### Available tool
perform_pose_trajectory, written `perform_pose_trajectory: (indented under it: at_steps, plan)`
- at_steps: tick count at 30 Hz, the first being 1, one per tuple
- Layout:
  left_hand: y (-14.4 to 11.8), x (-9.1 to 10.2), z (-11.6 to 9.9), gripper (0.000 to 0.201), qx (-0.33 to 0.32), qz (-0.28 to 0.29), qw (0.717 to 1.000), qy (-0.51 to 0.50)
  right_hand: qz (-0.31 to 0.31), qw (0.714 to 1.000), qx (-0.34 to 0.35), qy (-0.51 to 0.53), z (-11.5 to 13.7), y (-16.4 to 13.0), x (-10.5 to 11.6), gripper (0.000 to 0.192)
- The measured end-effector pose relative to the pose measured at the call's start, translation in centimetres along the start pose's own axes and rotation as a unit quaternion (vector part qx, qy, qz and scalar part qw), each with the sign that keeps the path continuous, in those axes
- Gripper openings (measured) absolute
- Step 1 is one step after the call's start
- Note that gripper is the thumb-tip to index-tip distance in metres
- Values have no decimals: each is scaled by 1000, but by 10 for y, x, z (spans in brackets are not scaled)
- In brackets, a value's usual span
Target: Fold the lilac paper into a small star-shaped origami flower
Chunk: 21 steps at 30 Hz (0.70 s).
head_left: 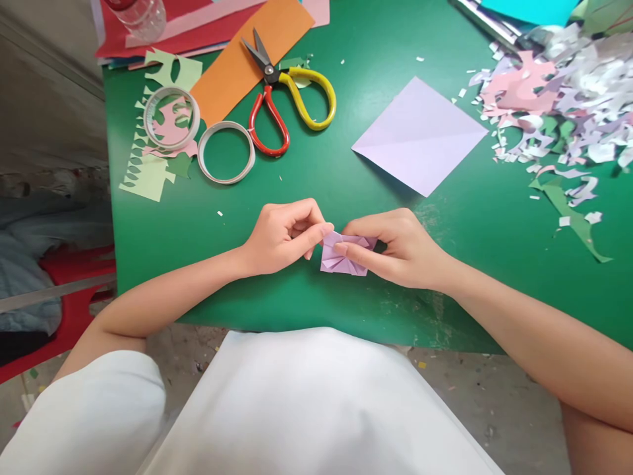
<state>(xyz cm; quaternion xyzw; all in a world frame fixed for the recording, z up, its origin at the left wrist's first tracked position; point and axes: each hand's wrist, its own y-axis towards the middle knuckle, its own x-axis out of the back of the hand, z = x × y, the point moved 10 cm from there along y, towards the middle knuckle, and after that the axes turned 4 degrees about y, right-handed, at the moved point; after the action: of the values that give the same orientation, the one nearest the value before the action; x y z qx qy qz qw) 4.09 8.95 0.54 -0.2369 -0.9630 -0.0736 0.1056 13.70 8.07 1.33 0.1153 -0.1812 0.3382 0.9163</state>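
Green table (445,290), work surface, seen from above, near edge toward the person. Far left: pale green paper cutouts (148,175) under two tape rolls (226,152). Next: orange paper strip (247,56) and scissors (284,99), one red handle, one yellow. Centre, near edge: left hand (281,237), fingers curled, thumb and fingertips pinching the left edge of a small folded lilac paper (341,257); right hand (400,247), likewise closed on its right side, index finger laid across it. Beyond: flat lilac square sheet (420,135). Far right: heap of paper scraps (558,99).
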Motion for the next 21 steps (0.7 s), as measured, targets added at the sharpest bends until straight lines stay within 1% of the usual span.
perform_pose_trajectory:
  at_steps: [2, 5, 8, 17, 21]
  plan:
    - [1, 0, 1, 37, 9, 5, 1000, -11, 5, 1000, -1, 7, -1, 0, 0, 47]
    - [0, -1, 0, 39, 0, 16, 1000, 11, 11, 1000, 2, 11, -1, 0, -2, 47]
    - [-1, -2, -4, 38, -22, 17, 998, 48, 13, 1000, 6, 13, -1, -1, -3, 45]
    - [-2, -1, -18, 36, -91, -10, 985, 149, 27, 999, 8, 31, -4, -2, -5, 41]
    - [-2, -3, -21, 36, -108, -11, 981, 163, 33, 999, 16, 31, -4, -1, -6, 40]
